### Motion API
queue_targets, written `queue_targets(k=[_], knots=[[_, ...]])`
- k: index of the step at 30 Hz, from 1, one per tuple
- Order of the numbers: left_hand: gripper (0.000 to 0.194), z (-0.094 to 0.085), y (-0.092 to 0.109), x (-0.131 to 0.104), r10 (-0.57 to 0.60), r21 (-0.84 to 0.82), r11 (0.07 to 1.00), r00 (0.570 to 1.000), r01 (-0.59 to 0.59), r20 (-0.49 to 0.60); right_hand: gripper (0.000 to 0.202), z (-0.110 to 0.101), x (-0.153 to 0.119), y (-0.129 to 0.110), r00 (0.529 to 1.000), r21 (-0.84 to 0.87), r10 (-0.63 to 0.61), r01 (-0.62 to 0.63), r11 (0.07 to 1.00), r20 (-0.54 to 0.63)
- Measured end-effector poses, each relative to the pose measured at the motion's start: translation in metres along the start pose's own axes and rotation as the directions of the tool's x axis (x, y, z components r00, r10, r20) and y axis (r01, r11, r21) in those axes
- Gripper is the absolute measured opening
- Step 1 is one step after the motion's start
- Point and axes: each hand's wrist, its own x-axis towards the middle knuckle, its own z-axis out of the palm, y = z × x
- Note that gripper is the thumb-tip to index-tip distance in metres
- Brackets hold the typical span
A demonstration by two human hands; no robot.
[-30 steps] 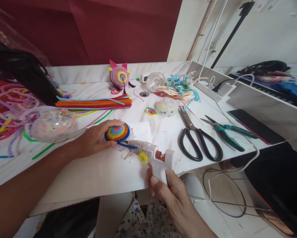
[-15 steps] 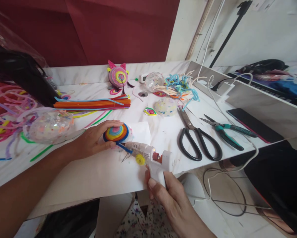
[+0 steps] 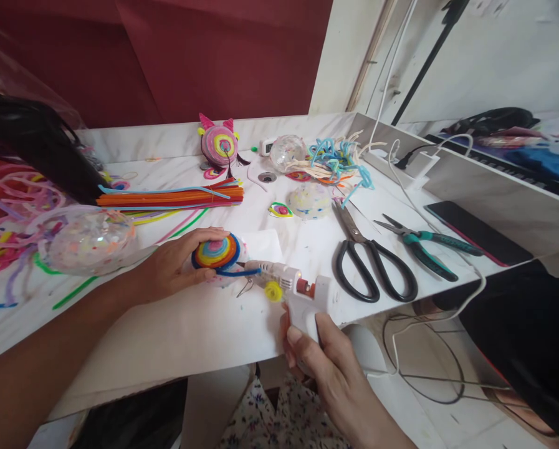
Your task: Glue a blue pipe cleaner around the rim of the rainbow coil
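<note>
My left hand [image 3: 179,259] is closed around a ball [image 3: 219,251] whose upper face is covered in rings of pink, blue, yellow, orange and dark blue pipe cleaner. From its dark blue outer ring, a loose pipe cleaner end [image 3: 245,272] sticks out to the right. In my right hand [image 3: 319,349] is a white glue gun [image 3: 310,296], gripped by its handle. The gun's nozzle points left, close to the ball's lower right edge; whether it touches cannot be made out. A yellow round piece [image 3: 273,290] shows at the gun's front underside.
Large black-handled scissors [image 3: 354,240] and green-handled pliers [image 3: 414,240] lie at right, near a phone [image 3: 466,231]. Behind are a pipe cleaner bundle [image 3: 167,197], a pink eared ball figure [image 3: 219,146] and clear speckled half-shells [image 3: 310,201]. A white cable [image 3: 470,299] crosses the table edge.
The glue gun and my right hand have shifted slightly right, away from the ball. The loose blue end now points more level, across the nozzle. My left hand keeps hold of the ball.
</note>
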Motion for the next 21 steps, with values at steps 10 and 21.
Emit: queue_targets(k=[10, 21], knots=[[0.056, 0.002, 0.013, -0.001, -0.075, -0.063, 0.995, 0.997, 0.074, -0.017, 0.048, 0.003, 0.019, -0.001, 0.994, -0.006, -0.111, 0.111, 0.994, 0.021], [0.055, 0.002, 0.009, -0.001, -0.039, -0.024, 0.999, 0.999, 0.038, -0.018, 0.047, 0.0, 0.011, 0.001, 0.996, -0.019, -0.094, 0.094, 0.995, 0.011]])
